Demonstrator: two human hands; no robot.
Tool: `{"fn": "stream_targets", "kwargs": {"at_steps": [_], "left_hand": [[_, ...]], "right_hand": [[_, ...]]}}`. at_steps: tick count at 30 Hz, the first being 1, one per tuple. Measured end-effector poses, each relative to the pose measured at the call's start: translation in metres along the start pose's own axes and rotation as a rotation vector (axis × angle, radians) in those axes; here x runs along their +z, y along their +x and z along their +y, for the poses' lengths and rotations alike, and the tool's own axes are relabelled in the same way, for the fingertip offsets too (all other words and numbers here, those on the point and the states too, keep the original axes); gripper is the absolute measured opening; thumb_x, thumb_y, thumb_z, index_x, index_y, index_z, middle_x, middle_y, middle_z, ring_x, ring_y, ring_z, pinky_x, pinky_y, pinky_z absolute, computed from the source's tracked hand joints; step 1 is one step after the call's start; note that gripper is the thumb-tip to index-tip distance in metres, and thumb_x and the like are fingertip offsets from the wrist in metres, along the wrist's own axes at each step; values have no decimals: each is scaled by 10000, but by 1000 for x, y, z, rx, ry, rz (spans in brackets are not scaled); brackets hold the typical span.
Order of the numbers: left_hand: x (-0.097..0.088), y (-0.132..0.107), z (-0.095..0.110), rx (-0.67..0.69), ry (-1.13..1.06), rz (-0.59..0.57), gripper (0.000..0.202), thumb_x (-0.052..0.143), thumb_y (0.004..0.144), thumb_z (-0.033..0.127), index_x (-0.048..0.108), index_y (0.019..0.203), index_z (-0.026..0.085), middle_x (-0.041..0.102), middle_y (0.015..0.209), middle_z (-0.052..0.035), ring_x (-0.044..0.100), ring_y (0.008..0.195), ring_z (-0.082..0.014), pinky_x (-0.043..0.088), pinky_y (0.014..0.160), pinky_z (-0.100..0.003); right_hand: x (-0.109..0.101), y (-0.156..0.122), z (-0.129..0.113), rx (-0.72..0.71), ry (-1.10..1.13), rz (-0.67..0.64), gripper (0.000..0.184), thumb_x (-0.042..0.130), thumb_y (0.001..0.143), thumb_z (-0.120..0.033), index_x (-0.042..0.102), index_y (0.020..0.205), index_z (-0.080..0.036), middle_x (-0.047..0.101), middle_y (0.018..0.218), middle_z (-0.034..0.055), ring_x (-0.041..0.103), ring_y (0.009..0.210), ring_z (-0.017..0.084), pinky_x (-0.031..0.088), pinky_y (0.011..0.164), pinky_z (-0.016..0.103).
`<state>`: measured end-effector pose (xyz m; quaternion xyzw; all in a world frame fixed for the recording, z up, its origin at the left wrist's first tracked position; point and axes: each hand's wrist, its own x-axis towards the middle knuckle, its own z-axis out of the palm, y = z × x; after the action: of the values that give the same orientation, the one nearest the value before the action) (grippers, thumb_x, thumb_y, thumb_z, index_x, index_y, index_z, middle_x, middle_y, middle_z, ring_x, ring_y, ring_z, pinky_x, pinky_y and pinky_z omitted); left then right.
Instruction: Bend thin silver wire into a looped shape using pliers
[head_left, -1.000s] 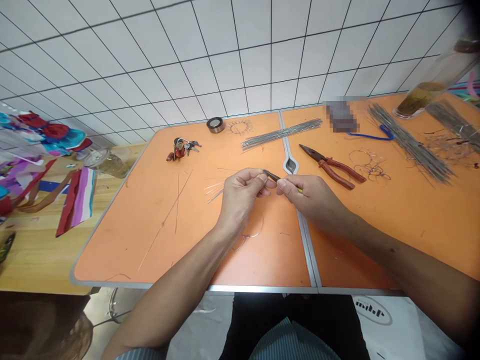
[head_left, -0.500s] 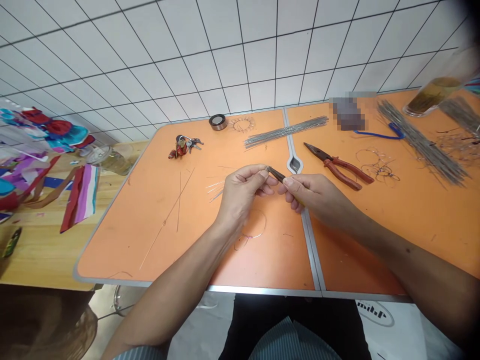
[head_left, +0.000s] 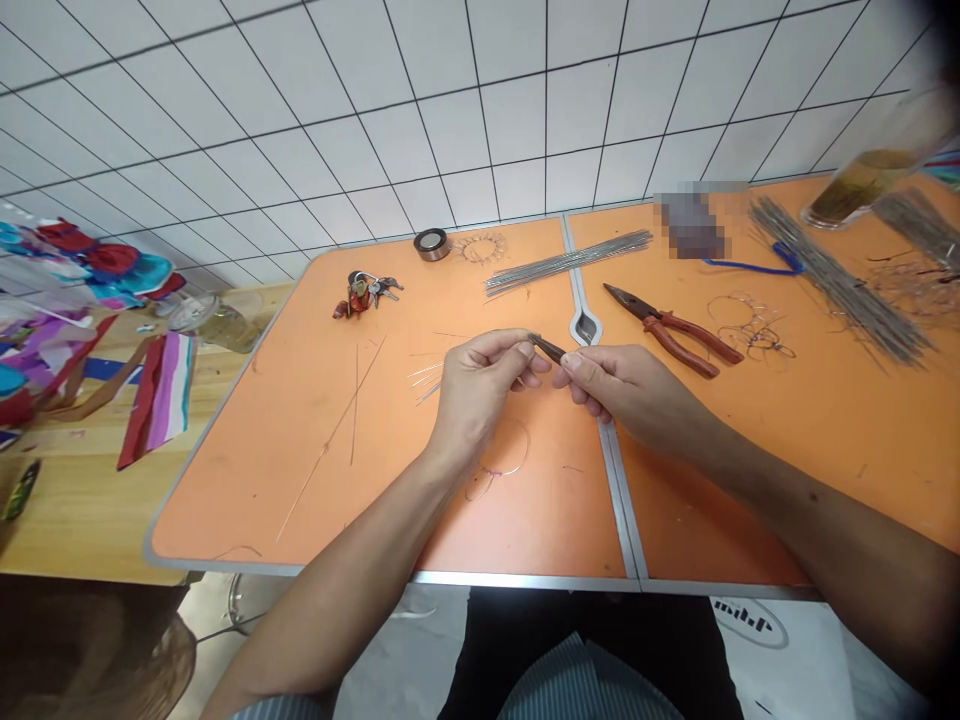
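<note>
Since the earliest frame the right hand (head_left: 619,385) has changed its hold: its lower fingers now show beneath the thumb, and the yellow end that stuck out by the palm is out of sight; the left hand (head_left: 480,385) has hardly moved over the table (head_left: 300,480). Between the two hands, above the middle of the table and just left of the metal seam (head_left: 617,500), is a small dark tool (head_left: 548,348). Its long axis slants from the far left, where its tip meets the left fingertips, to the near right, where its back end runs under the right thumb. So the tool lies to the right of the left hand's pinch, with that hand nearer the tip and the right hand nearer the back end. The right hand is closed on the tool, thumb on top; the left thumb and forefinger are pressed together at the tip, but what they pinch is too small to tell. Pale wires (head_left: 426,376) fan out just left of the left hand, and whether it has hold of them is hidden. The red-handled pliers (head_left: 671,328) lie farther right, beyond the right hand, touched by neither.
</note>
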<state>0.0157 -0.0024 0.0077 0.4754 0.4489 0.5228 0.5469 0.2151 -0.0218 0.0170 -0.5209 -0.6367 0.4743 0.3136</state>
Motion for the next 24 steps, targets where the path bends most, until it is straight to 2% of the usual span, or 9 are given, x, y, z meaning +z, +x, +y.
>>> {"fn": "stream_targets", "kwargs": {"at_steps": [4,7,12,19,24], "left_hand": [[1,-1,1,22,24,6,136,820,884,298,844,957,186,828,797,-37,712,646,-132,548,662,-270],[2,-2,2,21,36,11,142,819,882,299,841,956,180,828,797,-40,711,646,-134,556,668,-274],[1,-2,2,2,35,12,146,828,876,305,836,939,173,828,792,-44,717,642,-135,563,670,-273],[1,-2,0,-37,14,7,140,833,859,306,813,893,172,835,791,-56,729,638,-141,544,659,-266],[4,-4,1,-56,33,28,116,794,855,273,809,869,159,835,799,-66,714,639,-133,530,665,-261]], "right_hand": [[-2,1,3,2,2,-16,505,525,1085,-613,768,946,-193,637,816,28,589,688,152,454,594,287],[-3,0,2,-2,-22,-7,500,521,1079,-604,762,931,-192,626,801,21,544,653,145,404,577,296],[0,-2,-4,-8,-84,24,462,504,1061,-558,732,895,-192,521,701,-12,448,609,144,320,565,316],[5,-2,-4,-117,-325,101,421,447,1064,-458,696,846,-198,392,616,-41,390,597,150,279,611,342],[8,-1,2,-172,-424,127,415,422,1078,-435,617,785,-215,447,617,-29,404,609,157,279,636,351]]}}
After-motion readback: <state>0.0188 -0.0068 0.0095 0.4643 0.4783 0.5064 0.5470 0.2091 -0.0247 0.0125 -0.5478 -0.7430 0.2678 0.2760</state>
